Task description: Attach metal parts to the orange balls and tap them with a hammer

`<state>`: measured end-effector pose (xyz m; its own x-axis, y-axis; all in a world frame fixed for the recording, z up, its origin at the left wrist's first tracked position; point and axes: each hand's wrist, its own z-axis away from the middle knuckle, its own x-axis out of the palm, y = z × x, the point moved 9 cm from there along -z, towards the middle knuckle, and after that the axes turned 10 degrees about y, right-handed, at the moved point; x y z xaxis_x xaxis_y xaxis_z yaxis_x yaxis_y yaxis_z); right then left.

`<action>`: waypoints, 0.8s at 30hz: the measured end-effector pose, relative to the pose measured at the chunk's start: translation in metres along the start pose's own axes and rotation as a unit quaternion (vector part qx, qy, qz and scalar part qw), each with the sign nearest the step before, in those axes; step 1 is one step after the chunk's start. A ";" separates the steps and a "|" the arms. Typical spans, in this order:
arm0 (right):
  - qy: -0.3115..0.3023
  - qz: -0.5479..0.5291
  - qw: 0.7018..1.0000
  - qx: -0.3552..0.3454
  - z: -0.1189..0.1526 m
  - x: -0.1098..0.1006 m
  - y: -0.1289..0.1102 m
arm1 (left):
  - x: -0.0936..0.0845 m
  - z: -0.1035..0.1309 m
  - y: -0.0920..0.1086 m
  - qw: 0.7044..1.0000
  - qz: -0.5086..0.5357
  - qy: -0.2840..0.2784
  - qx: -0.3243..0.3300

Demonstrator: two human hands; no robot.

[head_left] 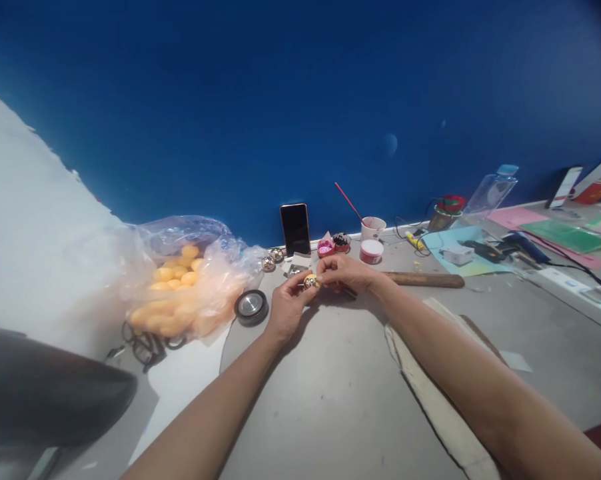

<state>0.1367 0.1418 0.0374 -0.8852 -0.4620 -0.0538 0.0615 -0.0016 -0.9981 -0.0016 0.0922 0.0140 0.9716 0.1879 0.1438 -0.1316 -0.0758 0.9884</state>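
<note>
My left hand (pixel 290 303) pinches a small yellow ball (pixel 311 281) with shiny gold-coloured pieces on it. At the ball's right side my right hand (pixel 348 272) has its thumb and forefinger pressed together; what is between them, if anything, is too small to make out. A thin dark tool (pixel 350 293) shows partly below the right hand. Just behind the hands lies a small white paper or tray (pixel 296 264) with shiny bits. Two more shiny decorated balls (pixel 268 263) rest to its left. A round black container with a metallic centre (pixel 251 306) is beside my left hand.
A clear bag of yellow balls (pixel 178 273) lies at the left. Against the blue wall stands a phone (pixel 295 229). Small pink containers (pixel 325 247) and a paper cup (pixel 373 229) with a red stick are behind my right hand. A wooden rod (pixel 423 279) and cloth (pixel 430 400) lie right.
</note>
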 end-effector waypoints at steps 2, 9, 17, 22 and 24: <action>0.006 0.032 0.999 0.010 0.001 0.002 -0.001 | -0.002 0.000 0.002 1.000 -0.011 -0.001 0.015; 0.017 0.051 0.998 0.016 -0.002 0.001 0.001 | -0.001 -0.001 -0.006 1.000 0.000 -0.014 -0.005; 0.058 -0.084 0.994 0.035 -0.009 -0.011 0.011 | 0.006 -0.003 -0.019 0.986 0.136 -0.031 -0.094; 0.051 -0.053 0.997 0.029 -0.008 -0.008 0.010 | 0.005 -0.004 -0.021 0.981 0.148 -0.020 -0.124; 0.063 -0.075 0.995 0.016 -0.009 -0.012 0.001 | 0.005 -0.005 -0.023 0.981 0.147 -0.016 -0.127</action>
<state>0.1434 0.1556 0.0365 -0.9362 -0.3395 0.0908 -0.0634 -0.0909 -0.9938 0.0049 0.0997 -0.0075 0.8896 0.1629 0.4267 -0.4477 0.1261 0.8852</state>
